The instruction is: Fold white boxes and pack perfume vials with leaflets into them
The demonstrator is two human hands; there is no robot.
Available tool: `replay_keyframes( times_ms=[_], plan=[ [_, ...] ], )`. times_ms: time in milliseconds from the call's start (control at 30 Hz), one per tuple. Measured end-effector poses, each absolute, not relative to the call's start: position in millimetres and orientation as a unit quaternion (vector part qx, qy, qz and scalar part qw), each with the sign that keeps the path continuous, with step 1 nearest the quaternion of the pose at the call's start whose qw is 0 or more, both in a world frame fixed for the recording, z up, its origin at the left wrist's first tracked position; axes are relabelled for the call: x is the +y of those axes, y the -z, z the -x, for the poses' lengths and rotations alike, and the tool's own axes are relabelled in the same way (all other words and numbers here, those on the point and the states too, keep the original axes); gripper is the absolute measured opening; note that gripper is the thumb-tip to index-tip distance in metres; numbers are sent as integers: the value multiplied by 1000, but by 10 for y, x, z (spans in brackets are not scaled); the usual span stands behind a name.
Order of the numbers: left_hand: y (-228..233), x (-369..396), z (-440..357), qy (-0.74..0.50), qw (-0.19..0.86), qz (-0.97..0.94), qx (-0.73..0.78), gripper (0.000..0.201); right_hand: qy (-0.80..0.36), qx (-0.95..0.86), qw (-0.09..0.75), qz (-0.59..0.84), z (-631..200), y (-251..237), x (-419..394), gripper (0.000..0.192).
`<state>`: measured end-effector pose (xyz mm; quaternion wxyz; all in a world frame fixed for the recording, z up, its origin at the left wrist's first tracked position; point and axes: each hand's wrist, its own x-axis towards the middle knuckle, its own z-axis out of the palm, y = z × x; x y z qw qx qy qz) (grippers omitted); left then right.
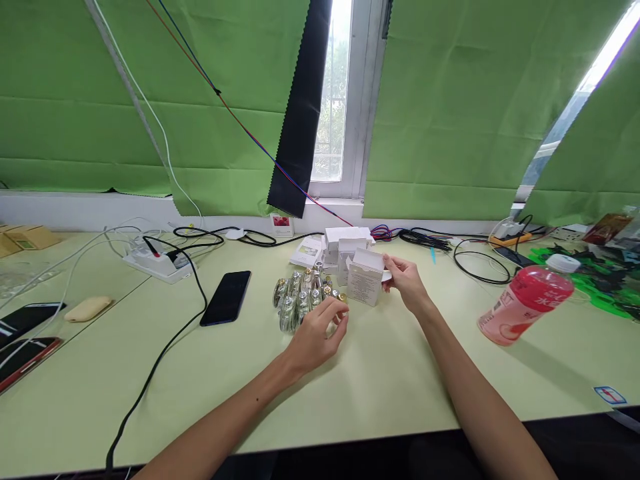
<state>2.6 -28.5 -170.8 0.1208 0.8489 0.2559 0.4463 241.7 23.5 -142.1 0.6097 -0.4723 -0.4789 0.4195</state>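
My right hand (407,280) holds a small white carton (367,279) with its top flap open, just above the pale green table (380,380). My left hand (320,330) curls around a small bottle with a gold cap (341,298), at the near edge of a cluster of several small glass bottles (299,297). Behind the carton stands a stack of more white cartons (347,247).
A black phone (226,297) lies left of the bottles, with a black cable crossing the table. A white power strip (156,262) sits farther left. A pink drink bottle (525,303) stands at the right. Cables and clutter line the back edge under the green curtains.
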Motion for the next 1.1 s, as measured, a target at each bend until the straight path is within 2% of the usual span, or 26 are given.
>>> replay_keyframes(
  times_ms=[400,767,1100],
  plan=[
    [1687,-289,-42,-442,124,-850,258,12,-459,-441,626,451,-2360,1478,269,56],
    [1717,-302,-30,-437,130,-852,256,12,-465,-426,636,445,-2299,1538,293,73],
    [1679,-308,-42,-455,110,-850,241,13,-441,-413,660,447,-2273,1668,364,75]
  ],
)
